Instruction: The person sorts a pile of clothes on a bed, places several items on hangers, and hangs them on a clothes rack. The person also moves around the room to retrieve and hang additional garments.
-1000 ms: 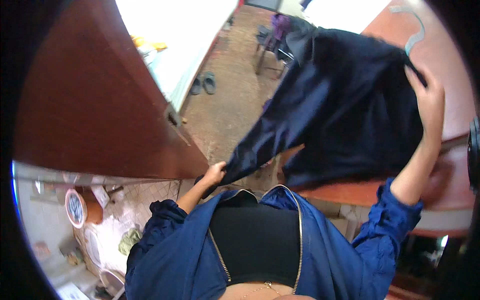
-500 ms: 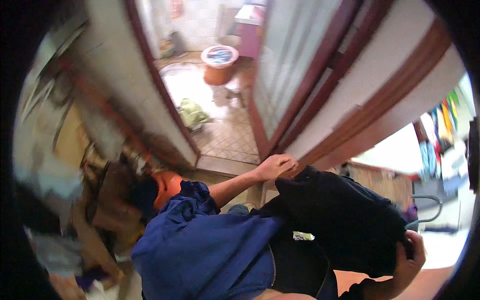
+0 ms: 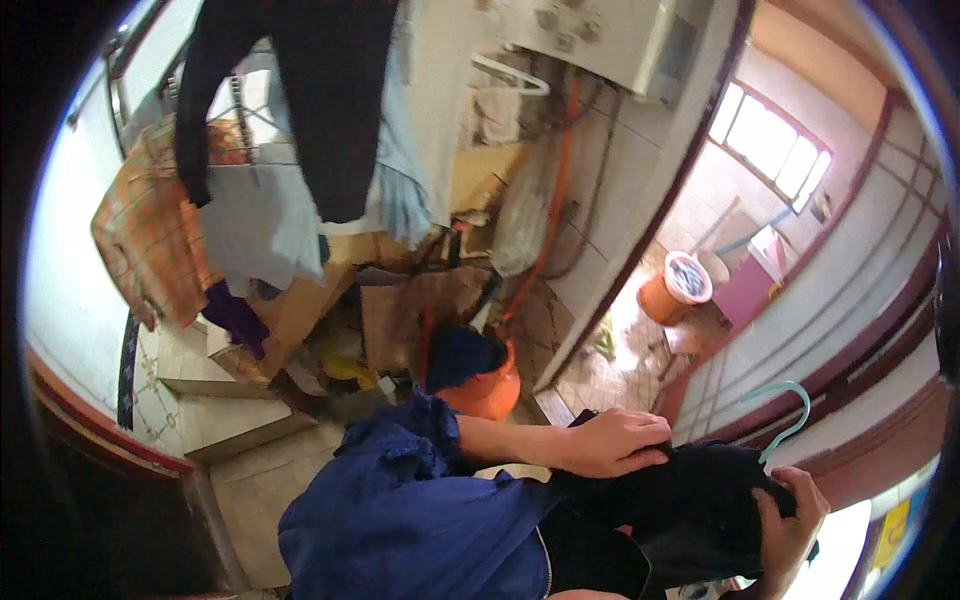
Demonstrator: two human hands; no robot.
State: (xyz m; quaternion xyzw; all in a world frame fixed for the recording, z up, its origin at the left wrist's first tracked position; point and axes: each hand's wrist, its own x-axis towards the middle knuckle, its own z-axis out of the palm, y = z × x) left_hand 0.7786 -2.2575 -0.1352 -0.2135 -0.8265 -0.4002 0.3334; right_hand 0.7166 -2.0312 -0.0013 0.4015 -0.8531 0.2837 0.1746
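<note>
We grip black garment (image 3: 705, 505) with left hand (image 3: 618, 442) and right hand (image 3: 792, 515), fingers curled; mint hanger hook (image 3: 806, 408) at 4 o'clock

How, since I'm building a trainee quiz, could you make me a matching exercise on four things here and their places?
Things:
1. black cloth garment
2. pale green curved hanger hook
3. orange checked cloth
4. orange tub with pink rim

Places:
A. hanging at the picture's left
B. beyond the dark door frame
C. touched by left hand and right hand
D. rising just above the right hand

Pairs: 1-C, 2-D, 3-A, 4-B
</note>
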